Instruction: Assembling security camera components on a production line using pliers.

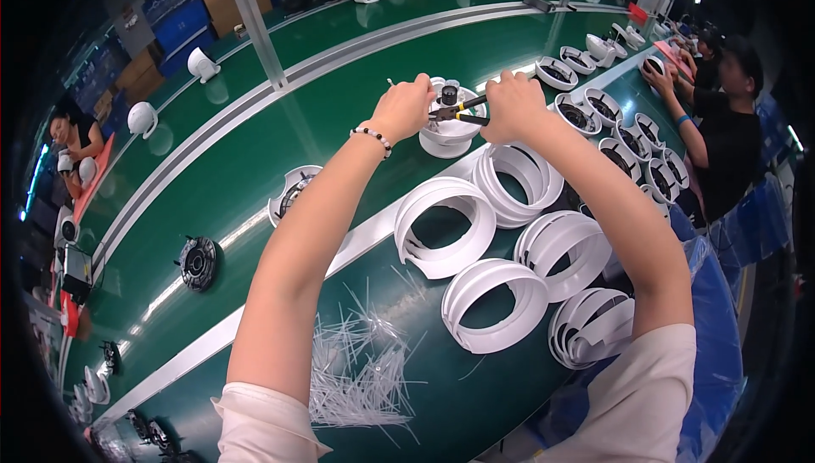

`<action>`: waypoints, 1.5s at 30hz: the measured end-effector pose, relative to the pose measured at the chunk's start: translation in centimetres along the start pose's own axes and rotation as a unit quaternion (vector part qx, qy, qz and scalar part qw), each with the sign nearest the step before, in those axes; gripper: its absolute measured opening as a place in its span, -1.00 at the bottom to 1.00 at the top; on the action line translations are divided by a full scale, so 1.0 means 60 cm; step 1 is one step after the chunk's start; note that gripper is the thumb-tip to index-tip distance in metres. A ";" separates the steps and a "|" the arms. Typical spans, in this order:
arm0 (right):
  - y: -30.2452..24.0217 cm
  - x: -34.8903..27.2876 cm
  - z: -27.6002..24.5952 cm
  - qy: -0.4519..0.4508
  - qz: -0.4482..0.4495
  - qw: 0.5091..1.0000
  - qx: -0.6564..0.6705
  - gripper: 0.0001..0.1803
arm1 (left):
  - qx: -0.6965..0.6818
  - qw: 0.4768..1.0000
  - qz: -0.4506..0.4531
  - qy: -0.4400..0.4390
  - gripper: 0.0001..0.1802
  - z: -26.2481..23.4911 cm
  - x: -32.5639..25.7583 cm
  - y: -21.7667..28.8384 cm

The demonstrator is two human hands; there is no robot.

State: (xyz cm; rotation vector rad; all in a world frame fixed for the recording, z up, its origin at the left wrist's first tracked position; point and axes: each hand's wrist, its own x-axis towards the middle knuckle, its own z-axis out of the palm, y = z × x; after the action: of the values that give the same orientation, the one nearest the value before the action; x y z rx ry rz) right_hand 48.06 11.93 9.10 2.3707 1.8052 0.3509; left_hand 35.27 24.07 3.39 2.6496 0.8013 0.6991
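Possibly, a slip of the cutters [447, 113] clenched in the right hand [514, 106] could nick the white housing [444, 144], just beyond the worktop's [475, 395] far edge; the left hand [406, 106] curls, its pinch hidden.

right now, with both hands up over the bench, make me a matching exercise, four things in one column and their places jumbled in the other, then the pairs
Things
1. pliers
2. beaded bracelet
3. pile of clear strips
4. round black part

Places
A. on the green surface, left of the left forearm
B. in the right hand
C. just right of the left forearm
D. around the left wrist

Pairs
1-B
2-D
3-C
4-A
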 end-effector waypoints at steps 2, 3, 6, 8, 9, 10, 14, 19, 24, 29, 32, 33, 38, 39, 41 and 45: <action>-0.001 0.003 -0.001 -0.044 0.023 0.999 0.004 -0.53 | -0.001 1.000 -0.003 0.006 -0.83 0.002 0.000 0.001; 0.000 0.004 -0.002 -0.045 0.023 0.999 0.004 -0.53 | -0.001 1.000 -0.004 0.013 -0.83 0.003 0.001 0.001; 0.010 0.002 -0.002 -0.054 0.037 0.998 -0.013 -0.49 | -0.002 1.000 -0.003 0.017 -0.83 0.008 0.009 0.005; 0.017 0.004 0.002 -0.051 0.039 0.998 -0.017 -0.49 | -0.004 1.000 0.000 0.018 -0.84 0.014 0.015 0.010; 0.020 0.005 0.004 -0.046 0.040 0.998 -0.020 -0.49 | -0.004 1.000 0.003 0.018 -0.84 0.016 0.017 0.012; 0.020 0.006 0.007 -0.046 0.039 0.998 -0.021 -0.49 | -0.005 1.000 0.003 0.020 -0.84 0.019 0.019 0.012; 0.025 0.012 0.028 0.005 0.031 0.999 0.000 -0.52 | -0.014 1.000 0.008 0.019 -0.81 0.031 0.024 0.013; 0.033 0.008 0.028 0.046 0.020 0.999 0.019 -0.65 | -0.016 0.997 -0.015 0.070 -0.78 0.027 0.012 0.024; 0.067 0.000 -0.018 0.093 0.092 0.987 0.097 -0.60 | -0.182 0.953 0.093 0.224 -0.89 -0.094 -0.083 0.075; 0.099 -0.047 -0.067 0.209 0.060 0.955 0.202 -0.54 | -0.286 0.953 -0.007 -0.097 -0.86 -0.195 -0.281 0.074; 0.073 -0.095 -0.098 0.259 -0.012 0.945 0.201 -0.60 | -0.163 0.961 -0.041 -0.218 -0.77 -0.212 -0.369 0.020; 0.061 -0.113 -0.109 0.251 -0.035 0.948 0.194 -0.62 | -0.100 0.969 -0.053 -0.221 -0.75 -0.221 -0.381 -0.011; -0.046 -0.222 -0.177 0.287 -0.190 0.916 0.208 -0.63 | 0.226 0.945 -0.207 0.111 -0.49 -0.237 -0.422 -0.239; -0.080 -0.248 -0.187 0.288 -0.232 0.915 0.161 -0.61 | 0.268 0.916 -0.280 0.100 -0.38 -0.230 -0.445 -0.277; -0.140 -0.312 -0.208 0.232 -0.298 0.916 0.134 -0.67 | 0.151 0.920 -0.361 0.002 -0.30 -0.220 -0.475 -0.315; -0.207 -0.432 -0.221 0.106 -0.380 0.919 0.005 -0.71 | 0.158 0.936 -0.313 0.026 -0.48 -0.228 -0.451 -0.248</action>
State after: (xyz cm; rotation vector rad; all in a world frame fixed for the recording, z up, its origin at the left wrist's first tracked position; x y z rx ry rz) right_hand 26.38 -10.07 16.16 1.4829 2.6292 0.4916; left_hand 1.85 22.13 -0.91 2.3934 1.7864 0.4912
